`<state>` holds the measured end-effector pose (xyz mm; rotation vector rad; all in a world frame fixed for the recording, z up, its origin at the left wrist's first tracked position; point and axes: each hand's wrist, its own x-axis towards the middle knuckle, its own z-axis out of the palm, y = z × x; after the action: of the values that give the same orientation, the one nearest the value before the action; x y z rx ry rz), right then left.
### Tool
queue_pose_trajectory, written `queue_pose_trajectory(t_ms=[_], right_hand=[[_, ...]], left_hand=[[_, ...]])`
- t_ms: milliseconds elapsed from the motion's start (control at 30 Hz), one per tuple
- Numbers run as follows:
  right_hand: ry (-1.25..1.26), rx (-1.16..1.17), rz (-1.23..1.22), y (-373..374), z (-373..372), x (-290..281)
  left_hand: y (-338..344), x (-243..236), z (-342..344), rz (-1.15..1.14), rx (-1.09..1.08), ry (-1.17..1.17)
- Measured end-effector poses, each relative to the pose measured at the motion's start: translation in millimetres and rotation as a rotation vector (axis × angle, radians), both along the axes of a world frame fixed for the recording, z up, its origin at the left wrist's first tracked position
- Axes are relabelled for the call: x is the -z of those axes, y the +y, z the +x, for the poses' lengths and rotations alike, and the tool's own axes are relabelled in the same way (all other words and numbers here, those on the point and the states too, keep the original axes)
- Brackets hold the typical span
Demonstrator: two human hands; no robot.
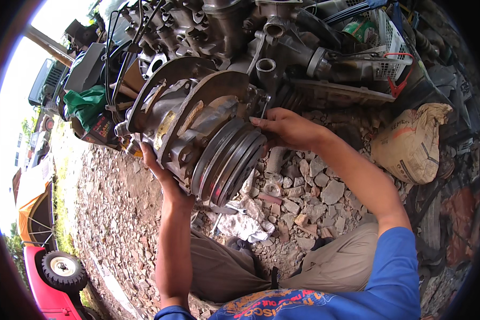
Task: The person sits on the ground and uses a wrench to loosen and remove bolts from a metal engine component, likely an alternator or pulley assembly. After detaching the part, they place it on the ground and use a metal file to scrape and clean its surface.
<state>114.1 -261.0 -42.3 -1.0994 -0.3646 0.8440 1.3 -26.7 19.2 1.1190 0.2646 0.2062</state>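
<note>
A heavy metal assembly with curved plates and a grooved pulley on its front sits tilted in the middle of the view, close against a dark engine. My left hand grips it low on its left side, thumb along the housing and other fingers mostly hidden. My right hand is closed on its right side just above the pulley, thumb on top and some fingers behind it. A wrench and a white rag lie on the rubble below.
Large engine behind; plastic crate and paper sack to the right; green cloth left. Broken-stone ground surrounds my folded legs. A red vehicle stands at far left.
</note>
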Motion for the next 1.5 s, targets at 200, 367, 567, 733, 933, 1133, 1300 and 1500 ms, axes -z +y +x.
queue_pose_trajectory(t_ms=[200, 367, 567, 733, 933, 1133, 1300, 1500], right_hand=[[-0.342, 0.054, -0.178, 5, 0, 0], [-1.008, 0.360, -0.949, -3, 4, 5], [-1.198, 0.447, -0.828, -16, 15, 15], [-1.187, 0.513, -0.881, -11, 9, 17], [-1.242, 0.640, -1.048, -4, -2, 14], [-1.351, 0.766, -1.093, -14, 12, 15], [-1.491, 0.862, -1.002, -36, 28, 9], [-1.458, 0.871, -0.961, -35, 27, 7]], left_hand=[[4, 0, -2, 0.009, 0.061, -0.034], [7, 4, 0, 0.036, 0.064, -0.041], [3, 3, -2, 0.016, 0.012, -0.007], [4, 1, -1, -0.018, 0.062, -0.005], [2, 1, -4, 0.021, 0.070, -0.008], [7, 5, -3, 0.014, 0.064, -0.003], [10, 10, -2, 0.010, 0.036, 0.002], [11, 12, -2, 0.028, 0.078, -0.040]])
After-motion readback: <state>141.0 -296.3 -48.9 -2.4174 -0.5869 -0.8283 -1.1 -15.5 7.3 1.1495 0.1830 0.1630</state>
